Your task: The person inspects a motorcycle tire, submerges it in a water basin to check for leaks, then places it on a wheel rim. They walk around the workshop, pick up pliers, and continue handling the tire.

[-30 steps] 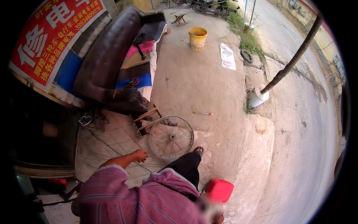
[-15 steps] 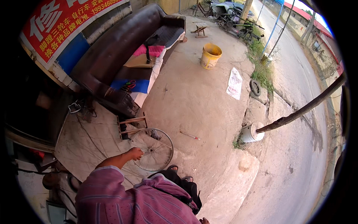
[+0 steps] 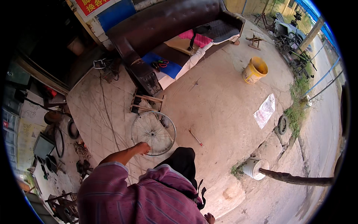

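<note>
A spoked wheel rim (image 3: 172,127) with a hub in its centre is in front of a small wooden-framed stool (image 3: 161,100). My left hand (image 3: 142,148) is at the wheel's lower left edge, fingers curled in and overlapping the rim. What lies inside those fingers is too small to make out. My right hand (image 3: 209,218) shows only in part at the lower edge, beside my shirt; its hold is hidden. On the ground right of the wheel lies a thin rod-like tool with a red end (image 3: 196,138).
Behind stands a brown sofa (image 3: 164,22) bearing scissors (image 3: 160,64) on blue cloth. A yellow bucket (image 3: 254,70), a whitish sheet (image 3: 264,112) and a small tyre (image 3: 283,124) are to the right. A pole stands in a white bucket (image 3: 255,168). Cluttered parts (image 3: 52,164) lie left.
The view has turned, and more of the left side shows. My left hand has shifted from over the spokes left of the hub to the wheel's lower left edge.
</note>
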### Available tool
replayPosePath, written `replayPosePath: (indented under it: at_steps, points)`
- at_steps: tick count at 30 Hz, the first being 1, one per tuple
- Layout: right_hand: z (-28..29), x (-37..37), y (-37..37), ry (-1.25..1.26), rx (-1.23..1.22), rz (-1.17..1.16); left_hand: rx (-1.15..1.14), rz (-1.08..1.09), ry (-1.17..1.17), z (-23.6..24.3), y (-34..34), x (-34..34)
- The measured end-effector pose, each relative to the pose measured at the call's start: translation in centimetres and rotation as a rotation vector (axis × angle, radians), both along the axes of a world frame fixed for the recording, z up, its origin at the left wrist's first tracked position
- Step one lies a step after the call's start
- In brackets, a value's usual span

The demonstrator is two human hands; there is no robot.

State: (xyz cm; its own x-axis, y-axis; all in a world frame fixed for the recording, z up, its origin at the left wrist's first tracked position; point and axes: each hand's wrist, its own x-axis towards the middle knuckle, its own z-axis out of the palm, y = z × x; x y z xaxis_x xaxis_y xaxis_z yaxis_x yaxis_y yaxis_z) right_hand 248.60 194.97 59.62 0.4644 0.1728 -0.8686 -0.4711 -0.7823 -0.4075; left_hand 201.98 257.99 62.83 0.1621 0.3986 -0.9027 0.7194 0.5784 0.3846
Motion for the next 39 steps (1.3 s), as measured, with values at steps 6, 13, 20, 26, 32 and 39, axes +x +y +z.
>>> replayPosePath:
  at_steps: [6,13,20,26,32,39]
  points:
    - [0.5,23.6,16.5,-0.047,0.038,-0.092,0.001,0.308,0.168,1.5,-2.4,-1.0]
    - [1.9,28.9,39.5,-0.045,0.114,0.096,0.014,0.5,0.159,-1.9,3.2,1.9]
    - [5.7,24.5,57.3,0.04,0.019,0.408,0.176,0.809,-0.1,-0.2,14.2,5.6]
    - [5.0,30.3,67.3,0.186,-0.036,0.571,0.124,0.97,-0.136,0.7,16.2,7.7]
    - [3.1,34.5,82.2,0.248,-0.129,0.598,-0.02,1.131,0.032,-0.5,18.4,12.8]
    - [3.3,38.6,101.7,0.145,-0.115,0.782,-0.058,1.194,-0.008,0.8,32.4,20.1]
